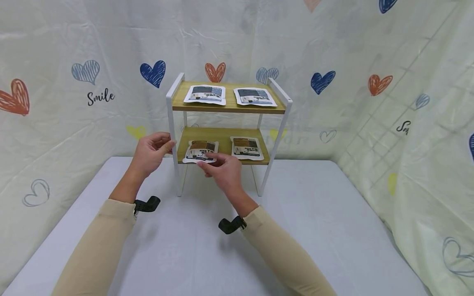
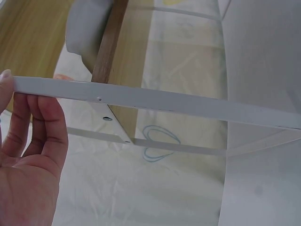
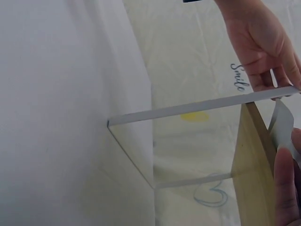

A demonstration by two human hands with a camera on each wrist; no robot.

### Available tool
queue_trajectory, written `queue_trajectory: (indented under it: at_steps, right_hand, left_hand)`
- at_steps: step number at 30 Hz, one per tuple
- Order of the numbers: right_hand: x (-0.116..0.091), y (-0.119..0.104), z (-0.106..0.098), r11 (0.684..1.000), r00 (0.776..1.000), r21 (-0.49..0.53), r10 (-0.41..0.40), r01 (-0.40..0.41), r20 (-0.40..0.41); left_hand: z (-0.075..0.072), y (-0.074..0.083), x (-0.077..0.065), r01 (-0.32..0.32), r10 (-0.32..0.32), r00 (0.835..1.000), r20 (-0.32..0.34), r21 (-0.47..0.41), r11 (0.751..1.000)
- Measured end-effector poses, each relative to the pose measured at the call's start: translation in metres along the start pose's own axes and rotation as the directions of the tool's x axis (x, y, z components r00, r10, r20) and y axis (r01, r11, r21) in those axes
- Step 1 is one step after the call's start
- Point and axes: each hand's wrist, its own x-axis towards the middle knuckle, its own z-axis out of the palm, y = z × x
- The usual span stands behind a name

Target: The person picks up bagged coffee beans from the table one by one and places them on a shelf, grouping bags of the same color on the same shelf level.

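A two-tier rack (image 1: 229, 109) with wood-look boards and a white metal frame stands on the table. My left hand (image 1: 149, 152) grips its front left post (image 2: 155, 100) between thumb and fingers, level with the lower board. At that board's front left, my right hand (image 1: 224, 170) pinches the front edge of a white pouch (image 1: 201, 150) with a brown printed label. This pouch (image 3: 281, 122) juts a little past the board's edge in the right wrist view. To its right lies a matching brown-labelled pouch (image 1: 247, 148), flat on the same board.
Two blue-labelled pouches, a left one (image 1: 205, 94) and a right one (image 1: 255, 97), lie side by side on the top board. White cloth covers the table (image 1: 185, 246). Behind and to the right hangs a pale curtain (image 1: 237, 37) printed with hearts.
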Motion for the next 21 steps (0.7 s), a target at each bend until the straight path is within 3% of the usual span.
queue_trajectory:
  at_steps: [13, 21]
  right_hand:
    - [0.0077, -0.0026, 0.0020, 0.999, 0.999, 0.021, 0.039, -0.038, -0.001]
    - [0.0086, -0.0059, -0.0003, 0.998, 0.998, -0.031, 0.055, -0.054, 0.035]
  left_hand:
    - [-0.0013, 0.0029, 0.0010, 0.000, 0.000, 1.000, 0.021, 0.000, 1.000]
    - [-0.0011, 0.0000, 0.0007, 0.014, -0.014, 1.000, 0.005, -0.014, 1.000]
